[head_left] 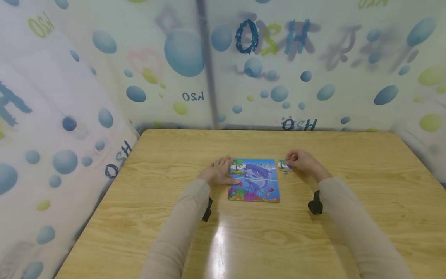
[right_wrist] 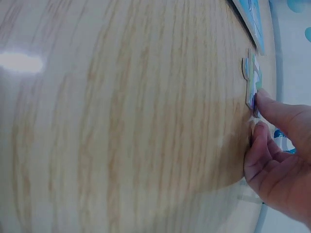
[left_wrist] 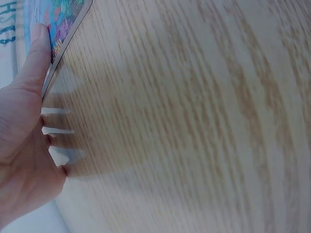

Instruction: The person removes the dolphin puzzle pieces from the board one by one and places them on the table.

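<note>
A dolphin jigsaw puzzle [head_left: 256, 180] lies flat on the wooden table, with a palm tree at its upper left and coral along the bottom. My left hand [head_left: 220, 172] rests at its left edge, the thumb lying over the picture and the other fingers extended along the side. The left wrist view shows that thumb [left_wrist: 36, 63] on the board's corner area. Just right of the puzzle, my right hand [head_left: 302, 161] pinches a small jigsaw piece [head_left: 283, 164] with a palm tree on it. Seen edge-on in the right wrist view, the piece [right_wrist: 253, 80] is tilted; fingers partly hide it.
The wooden table [head_left: 139, 232] reaches a wall covering [head_left: 156, 77] printed with bubbles and letters at the back and left. Black straps with mounts [head_left: 315, 203] hang at both wrists. A bright light reflection [head_left: 218, 248] lies on the table in front.
</note>
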`<state>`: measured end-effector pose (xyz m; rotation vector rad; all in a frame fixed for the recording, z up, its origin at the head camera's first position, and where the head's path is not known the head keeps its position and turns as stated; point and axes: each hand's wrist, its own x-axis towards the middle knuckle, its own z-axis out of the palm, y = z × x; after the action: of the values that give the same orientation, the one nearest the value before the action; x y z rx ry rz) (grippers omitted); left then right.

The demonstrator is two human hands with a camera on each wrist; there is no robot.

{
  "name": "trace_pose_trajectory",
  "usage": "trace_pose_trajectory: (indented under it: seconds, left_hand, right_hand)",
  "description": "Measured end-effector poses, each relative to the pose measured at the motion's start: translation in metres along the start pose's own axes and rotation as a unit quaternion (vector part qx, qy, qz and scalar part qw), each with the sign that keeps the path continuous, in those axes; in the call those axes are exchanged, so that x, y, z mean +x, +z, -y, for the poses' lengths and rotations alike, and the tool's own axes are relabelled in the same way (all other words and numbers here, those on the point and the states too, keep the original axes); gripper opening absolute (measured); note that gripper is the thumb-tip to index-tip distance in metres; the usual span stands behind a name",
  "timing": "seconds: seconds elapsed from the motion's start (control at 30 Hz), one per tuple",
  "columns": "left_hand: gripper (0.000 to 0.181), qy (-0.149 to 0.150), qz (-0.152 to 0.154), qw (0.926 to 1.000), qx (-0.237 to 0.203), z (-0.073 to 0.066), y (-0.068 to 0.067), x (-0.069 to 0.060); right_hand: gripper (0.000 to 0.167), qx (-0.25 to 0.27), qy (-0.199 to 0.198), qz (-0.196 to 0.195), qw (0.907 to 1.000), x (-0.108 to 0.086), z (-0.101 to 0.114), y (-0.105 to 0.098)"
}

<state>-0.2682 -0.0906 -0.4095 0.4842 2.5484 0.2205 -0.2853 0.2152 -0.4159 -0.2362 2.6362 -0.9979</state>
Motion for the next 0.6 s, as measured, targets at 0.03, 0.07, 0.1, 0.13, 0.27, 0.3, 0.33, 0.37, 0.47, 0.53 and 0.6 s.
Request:
trace_pose_trajectory:
  seconds: [0.03,0.07,0.1,0.13,0.27,0.3,0.33,0.37,0.47,0.53,0.6]
  left_hand:
    - [0.096,0.002,-0.002,1.0000,-0.003,0.0000,0.0001,0.0007]
    - [0.096,0.003,-0.003,1.0000,-0.007,-0.0001,0.0002,0.0012]
    - [0.095,0.005,-0.005,0.9999,-0.012,-0.0004,0.0002,0.0012]
    - [0.095,0.006,-0.007,0.9998,-0.015,-0.0001,0.0004,0.0006]
    - [0.094,0.009,-0.007,0.9998,-0.018,-0.0021,-0.0008,-0.0044]
    - [0.093,0.010,-0.008,0.9998,-0.016,-0.0028,-0.0012,-0.0054]
    - [0.092,0.010,-0.009,0.9998,-0.015,-0.0033,-0.0014,-0.0058]
    - [0.093,0.013,-0.013,0.9997,-0.015,-0.0023,-0.0004,-0.0043]
    - [0.093,0.011,-0.016,0.9998,-0.008,-0.0033,-0.0011,-0.0048]
    - [0.093,0.008,-0.019,0.9998,-0.008,-0.0034,-0.0014,-0.0053]
    - [0.093,0.002,-0.017,0.9998,-0.008,-0.0048,-0.0033,-0.0076]
  right_hand:
    - [0.018,-0.001,0.002,-0.002,1.0000,0.0003,-0.0006,0.0000]
    - [0.018,0.000,0.004,-0.003,1.0000,0.0001,-0.0007,0.0000]
    - [0.018,0.001,0.006,-0.003,1.0000,-0.0001,-0.0008,0.0000]
    - [0.019,0.001,0.007,-0.002,1.0000,0.0001,-0.0004,-0.0001]
    - [0.021,-0.002,0.011,0.003,0.9999,-0.0007,0.0010,-0.0015]
    - [0.021,-0.003,0.010,0.004,0.9999,-0.0006,0.0009,-0.0020]
    - [0.021,-0.001,0.009,0.004,0.9999,-0.0007,0.0009,-0.0024]
    - [0.021,-0.001,0.007,0.004,1.0000,-0.0009,0.0011,-0.0028]
    - [0.021,-0.003,0.004,0.001,1.0000,-0.0008,0.0012,-0.0038]
    - [0.022,-0.003,0.008,-0.001,1.0000,-0.0011,0.0014,-0.0037]
    - [0.024,-0.002,0.012,-0.002,0.9999,-0.0013,0.0010,-0.0036]
